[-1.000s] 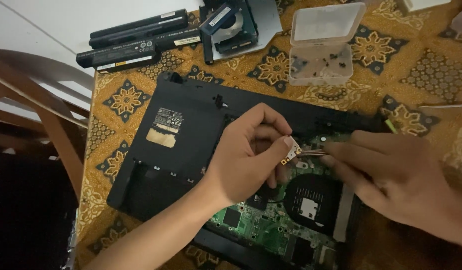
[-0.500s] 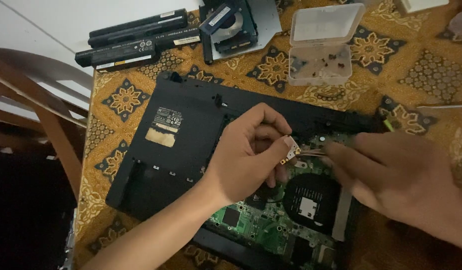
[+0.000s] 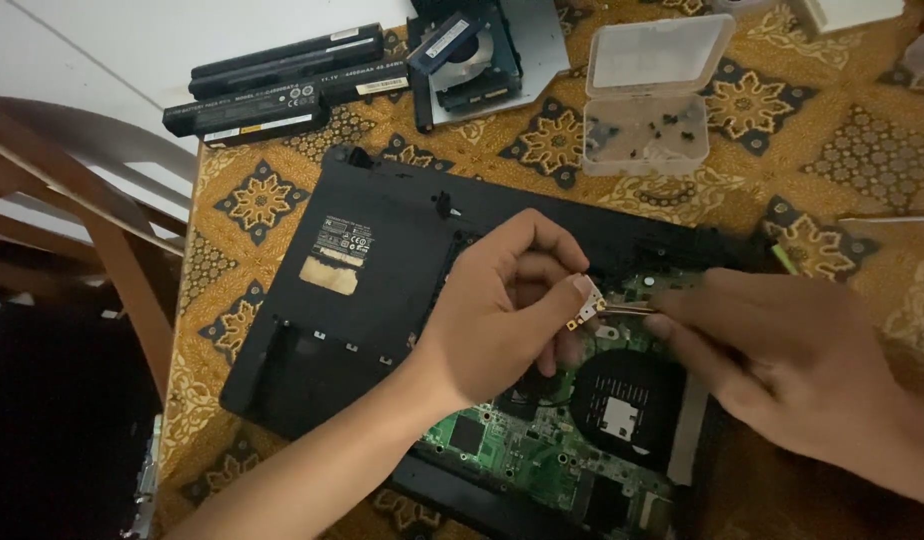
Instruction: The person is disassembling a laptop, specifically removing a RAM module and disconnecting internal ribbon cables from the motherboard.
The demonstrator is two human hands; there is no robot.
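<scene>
An opened black laptop base (image 3: 362, 290) lies upside down on a patterned cloth, its green circuit board (image 3: 512, 450) and black round fan (image 3: 622, 395) exposed. My left hand (image 3: 502, 300) hovers over the board, pinching the small metal end plate (image 3: 585, 308) of a copper heat pipe (image 3: 627, 310). My right hand (image 3: 782, 355) comes in from the right and grips the other end of that copper pipe with its fingertips. Both hands meet just above the fan.
Two black battery packs (image 3: 282, 85) lie at the back left. A removed drive and fan part (image 3: 472, 55) sits beside them. A clear plastic box (image 3: 647, 135) with several small screws stands open at the back. A wooden chair (image 3: 72, 190) is at the left.
Both hands have stayed nearly still on the copper pipe; the view has shifted only slightly.
</scene>
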